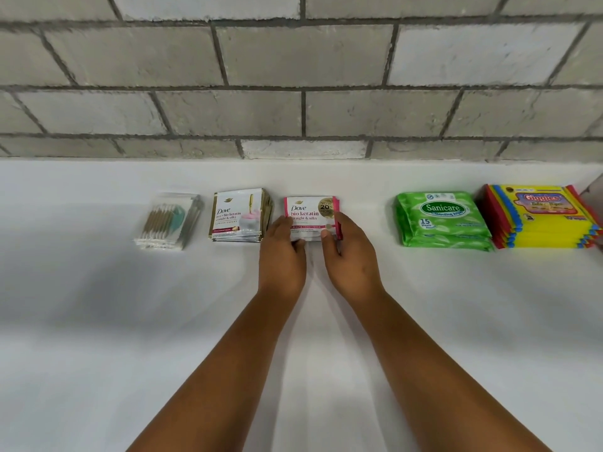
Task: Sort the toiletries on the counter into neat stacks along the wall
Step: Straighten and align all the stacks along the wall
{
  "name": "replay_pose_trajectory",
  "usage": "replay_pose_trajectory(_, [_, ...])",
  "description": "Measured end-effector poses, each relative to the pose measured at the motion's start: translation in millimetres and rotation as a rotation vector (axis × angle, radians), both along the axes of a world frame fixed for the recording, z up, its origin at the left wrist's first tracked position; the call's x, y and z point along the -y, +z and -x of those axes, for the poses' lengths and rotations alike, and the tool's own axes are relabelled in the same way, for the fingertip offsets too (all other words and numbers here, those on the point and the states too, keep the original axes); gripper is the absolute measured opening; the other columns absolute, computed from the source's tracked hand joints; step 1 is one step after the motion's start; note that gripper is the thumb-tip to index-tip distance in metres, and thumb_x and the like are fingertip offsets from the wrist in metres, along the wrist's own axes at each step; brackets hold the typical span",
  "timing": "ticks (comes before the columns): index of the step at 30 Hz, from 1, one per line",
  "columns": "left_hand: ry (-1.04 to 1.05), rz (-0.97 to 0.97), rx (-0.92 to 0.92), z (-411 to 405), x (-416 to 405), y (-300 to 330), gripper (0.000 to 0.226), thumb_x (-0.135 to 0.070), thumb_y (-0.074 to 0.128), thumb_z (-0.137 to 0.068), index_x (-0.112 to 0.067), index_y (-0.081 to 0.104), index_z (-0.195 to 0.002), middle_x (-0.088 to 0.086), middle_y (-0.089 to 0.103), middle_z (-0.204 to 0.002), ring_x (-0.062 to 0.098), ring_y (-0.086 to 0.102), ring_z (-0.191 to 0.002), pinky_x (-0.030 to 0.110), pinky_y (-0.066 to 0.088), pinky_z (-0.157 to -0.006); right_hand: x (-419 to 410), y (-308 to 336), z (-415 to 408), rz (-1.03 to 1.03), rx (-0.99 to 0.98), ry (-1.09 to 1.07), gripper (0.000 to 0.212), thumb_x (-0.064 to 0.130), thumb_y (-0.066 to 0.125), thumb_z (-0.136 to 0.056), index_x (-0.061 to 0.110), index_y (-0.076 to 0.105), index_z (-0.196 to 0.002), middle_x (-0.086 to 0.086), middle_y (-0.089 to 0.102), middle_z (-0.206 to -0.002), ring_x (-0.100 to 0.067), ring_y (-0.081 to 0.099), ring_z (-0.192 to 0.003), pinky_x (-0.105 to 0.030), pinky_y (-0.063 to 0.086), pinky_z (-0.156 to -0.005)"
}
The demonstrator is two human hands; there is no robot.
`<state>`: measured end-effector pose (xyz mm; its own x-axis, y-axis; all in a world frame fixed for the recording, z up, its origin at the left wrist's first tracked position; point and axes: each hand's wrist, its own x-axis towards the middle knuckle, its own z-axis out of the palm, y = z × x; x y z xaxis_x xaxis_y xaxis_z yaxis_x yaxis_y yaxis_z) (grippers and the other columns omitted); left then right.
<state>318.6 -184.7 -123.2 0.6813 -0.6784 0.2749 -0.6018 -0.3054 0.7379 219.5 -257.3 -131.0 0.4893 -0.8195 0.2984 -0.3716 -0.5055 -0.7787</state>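
Five stacks stand in a row on the white counter near the wall. From left: clear packs of cotton swabs, gold-edged Dove sachets, pink-edged Dove conditioner sachets, green Sanicare wipes and yellow Giggles wipes. My left hand grips the pink stack's left front corner. My right hand holds its right front side, thumb on top and fingers round the edge. The stack's front part is hidden by my hands.
A grey block wall runs along the back of the counter. A gap lies between the pink sachets and the green wipes. A dark object shows at the far right edge.
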Motion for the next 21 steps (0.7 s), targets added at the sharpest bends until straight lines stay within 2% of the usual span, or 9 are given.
replay_pose_trajectory(4, [0.03, -0.025, 0.025, 6, -6, -4, 0.043, -0.011, 0.061, -0.091, -0.008, 0.055, -0.134, 0.011, 0.054, -0.138, 0.025, 0.046, -0.131, 0.03, 0.035, -0.11, -3, 9, 14, -0.042, 0.086, -0.017, 0.036, 0.021, 0.053, -0.097, 0.016, 0.053, -0.132, 0.01, 0.058, -0.123, -0.004, 0.053, -0.11, -0.002, 0.034, -0.093])
replay_pose_trajectory(5, [0.043, -0.018, 0.042, 10, -8, -4, 0.044, -0.014, 0.061, -0.091, -0.009, 0.054, -0.134, 0.011, 0.052, -0.139, 0.025, 0.044, -0.133, 0.031, 0.034, -0.112, -4, 11, 20, -0.062, 0.109, -0.029, 0.037, 0.022, 0.054, -0.097, 0.015, 0.053, -0.133, 0.011, 0.055, -0.123, -0.002, 0.049, -0.111, -0.003, 0.032, -0.095])
replay_pose_trajectory(7, [0.069, 0.028, 0.086, 22, -11, -3, 0.044, -0.018, 0.063, -0.091, -0.009, 0.055, -0.133, 0.014, 0.05, -0.14, 0.027, 0.042, -0.135, 0.031, 0.034, -0.112, -6, 14, 34, -0.094, 0.149, -0.05, 0.042, 0.027, 0.055, -0.096, 0.016, 0.049, -0.137, 0.006, 0.053, -0.132, -0.005, 0.047, -0.121, -0.02, 0.037, -0.106])
replay_pose_trajectory(9, [0.076, 0.097, 0.13, 39, -10, 4, 0.041, -0.019, 0.065, -0.09, -0.006, 0.057, -0.128, 0.016, 0.052, -0.136, 0.029, 0.046, -0.13, 0.032, 0.037, -0.108, -5, 19, 52, -0.079, 0.21, -0.084, 0.043, 0.029, 0.056, -0.096, 0.018, 0.05, -0.137, 0.004, 0.052, -0.136, -0.01, 0.048, -0.126, -0.032, 0.04, -0.108])
replay_pose_trajectory(12, [0.037, 0.145, 0.108, 63, -1, 14, 0.036, -0.024, 0.064, -0.09, -0.006, 0.06, -0.121, 0.014, 0.056, -0.128, 0.028, 0.051, -0.123, 0.031, 0.04, -0.105, 6, 33, 85, -0.008, 0.28, -0.166, 0.038, 0.03, 0.056, -0.095, 0.02, 0.053, -0.132, 0.007, 0.055, -0.129, -0.009, 0.051, -0.123, -0.032, 0.043, -0.104])
replay_pose_trajectory(14, [0.002, 0.131, 0.034, 78, 10, 16, 0.034, -0.027, 0.063, -0.091, -0.008, 0.061, -0.119, 0.01, 0.057, -0.124, 0.024, 0.051, -0.119, 0.027, 0.04, -0.103, 20, 40, 110, 0.027, 0.288, -0.25, 0.036, 0.029, 0.055, -0.095, 0.02, 0.055, -0.13, 0.011, 0.054, -0.123, -0.008, 0.051, -0.119, -0.029, 0.043, -0.1])
replay_pose_trajectory(16, [-0.011, 0.157, -0.183, 95, 20, 19, 0.032, -0.028, 0.064, -0.091, -0.012, 0.06, -0.118, 0.002, 0.055, -0.12, 0.015, 0.054, -0.109, 0.023, 0.046, -0.093, 34, 40, 133, 0.055, 0.272, -0.354, 0.033, 0.026, 0.055, -0.095, 0.016, 0.056, -0.127, 0.011, 0.052, -0.118, -0.011, 0.05, -0.116, -0.024, 0.041, -0.095])
replay_pose_trajectory(18, [-0.016, 0.178, -0.453, 114, 31, 24, 0.033, -0.026, 0.065, -0.091, -0.016, 0.057, -0.12, -0.002, 0.055, -0.12, 0.005, 0.057, -0.097, 0.006, 0.045, -0.076, 47, 35, 154, 0.077, 0.238, -0.435, 0.034, 0.023, 0.055, -0.094, 0.01, 0.057, -0.125, 0.001, 0.057, -0.12, -0.017, 0.05, -0.117, -0.023, 0.038, -0.093])
replay_pose_trajectory(21, [-0.052, 0.16, -0.588, 136, 46, 22, 0.037, -0.029, 0.064, -0.091, -0.018, 0.056, -0.126, -0.006, 0.057, -0.124, 0.004, 0.059, -0.101, -0.001, 0.042, -0.07, 61, 23, 171, 0.011, 0.142, -0.448, 0.036, 0.022, 0.057, -0.094, 0.007, 0.055, -0.127, -0.012, 0.057, -0.126, -0.025, 0.05, -0.119, -0.024, 0.036, -0.095])
